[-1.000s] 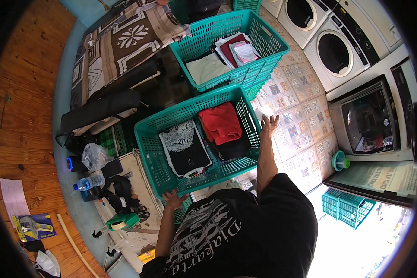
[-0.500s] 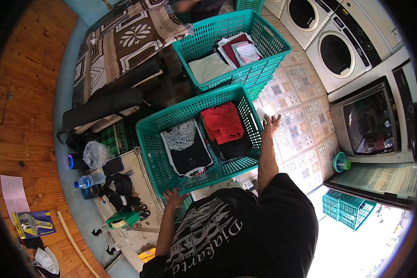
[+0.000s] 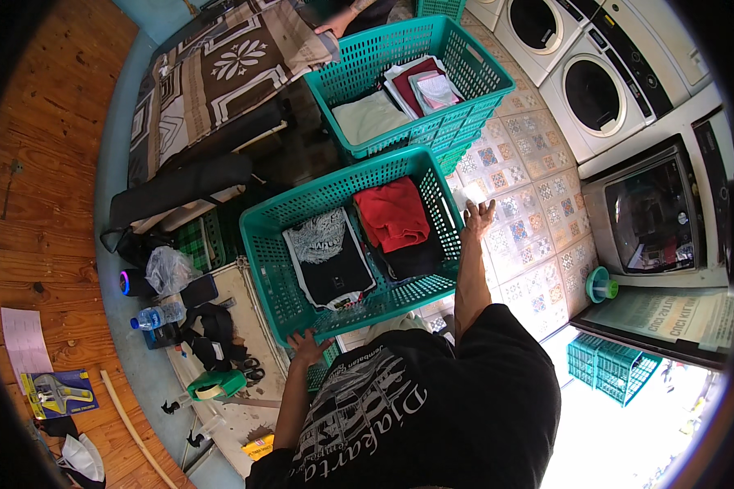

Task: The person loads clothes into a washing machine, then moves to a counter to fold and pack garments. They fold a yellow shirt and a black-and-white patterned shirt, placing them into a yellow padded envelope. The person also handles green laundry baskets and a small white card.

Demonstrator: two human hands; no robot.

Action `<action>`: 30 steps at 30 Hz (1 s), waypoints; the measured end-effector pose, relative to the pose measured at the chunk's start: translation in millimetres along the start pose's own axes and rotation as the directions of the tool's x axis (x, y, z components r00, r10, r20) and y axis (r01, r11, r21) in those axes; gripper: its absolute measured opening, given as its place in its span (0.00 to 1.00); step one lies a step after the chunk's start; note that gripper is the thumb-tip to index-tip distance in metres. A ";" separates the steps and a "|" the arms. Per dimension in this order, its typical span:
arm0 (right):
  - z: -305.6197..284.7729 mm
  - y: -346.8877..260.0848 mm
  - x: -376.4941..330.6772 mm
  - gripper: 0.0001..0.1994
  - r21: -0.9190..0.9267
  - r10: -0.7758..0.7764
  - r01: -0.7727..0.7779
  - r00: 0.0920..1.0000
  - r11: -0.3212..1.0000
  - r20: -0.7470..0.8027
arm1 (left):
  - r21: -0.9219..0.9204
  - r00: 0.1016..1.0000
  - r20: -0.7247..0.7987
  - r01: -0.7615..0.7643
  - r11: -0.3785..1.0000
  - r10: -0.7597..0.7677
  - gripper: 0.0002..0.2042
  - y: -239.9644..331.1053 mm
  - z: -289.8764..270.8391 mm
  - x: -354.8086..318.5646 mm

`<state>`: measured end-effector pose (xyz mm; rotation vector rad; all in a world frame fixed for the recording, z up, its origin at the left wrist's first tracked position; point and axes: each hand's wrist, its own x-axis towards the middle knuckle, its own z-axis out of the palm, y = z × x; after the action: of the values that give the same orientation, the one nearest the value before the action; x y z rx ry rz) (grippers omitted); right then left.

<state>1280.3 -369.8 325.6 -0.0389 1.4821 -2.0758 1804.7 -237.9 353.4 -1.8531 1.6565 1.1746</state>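
A green plastic laundry basket (image 3: 281, 318) stands in front of me. In it lie a folded black shirt with a white print (image 3: 338, 273) on the left and a folded red garment (image 3: 391, 213) on dark cloth at the right. My left hand (image 3: 307, 349) is at the basket's near left corner, its fingers spread against the rim. Just outside the right wall, my right hand (image 3: 479, 218) has its fingers stretched apart and holds nothing. Whether its wrist touches the basket I cannot tell.
Behind stands a stack of green baskets (image 3: 473, 110), the top one holding folded clothes (image 3: 371, 118). White front-loading machines (image 3: 591, 98) line the right. At the back left, another person's hand (image 3: 334, 24) is by a patterned blanket (image 3: 236, 65). A water bottle (image 3: 159, 316) lies at left.
The other person's hand and forearm have come into clearer view beside the blanket. My hands and the near basket have hardly moved.
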 end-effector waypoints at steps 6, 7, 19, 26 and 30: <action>11.0 5.5 -3.9 0.36 0.025 -0.007 0.007 1.000 1.000 -0.023 | 0.077 0.991 -0.094 -0.086 0.993 0.093 0.44 -16.5 16.8 7.5; 8.3 9.5 -0.8 0.34 -0.112 -0.109 0.094 0.985 0.989 -0.137 | 0.081 0.977 -0.148 -0.141 0.987 0.152 0.44 -18.7 18.6 7.9; 148.8 139.6 -116.3 0.15 -0.558 0.355 0.712 0.437 0.425 0.827 | -0.241 0.977 -0.162 0.096 0.966 -0.137 0.40 14.1 -0.7 -21.5; 205.3 334.3 -121.5 0.14 0.236 0.556 0.971 -0.172 -0.045 0.813 | -0.357 0.977 -0.144 0.095 0.929 -0.155 0.35 14.0 -18.8 -19.4; 233.3 406.6 -125.9 0.17 0.670 0.766 0.695 -0.275 -0.259 0.581 | -0.407 0.969 -0.186 0.077 0.910 -0.165 0.31 9.9 -20.7 -20.1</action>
<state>1643.3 -597.1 97.2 2.7909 -0.7895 -0.6527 1803.1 -243.3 383.3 -2.3739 1.4574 1.3762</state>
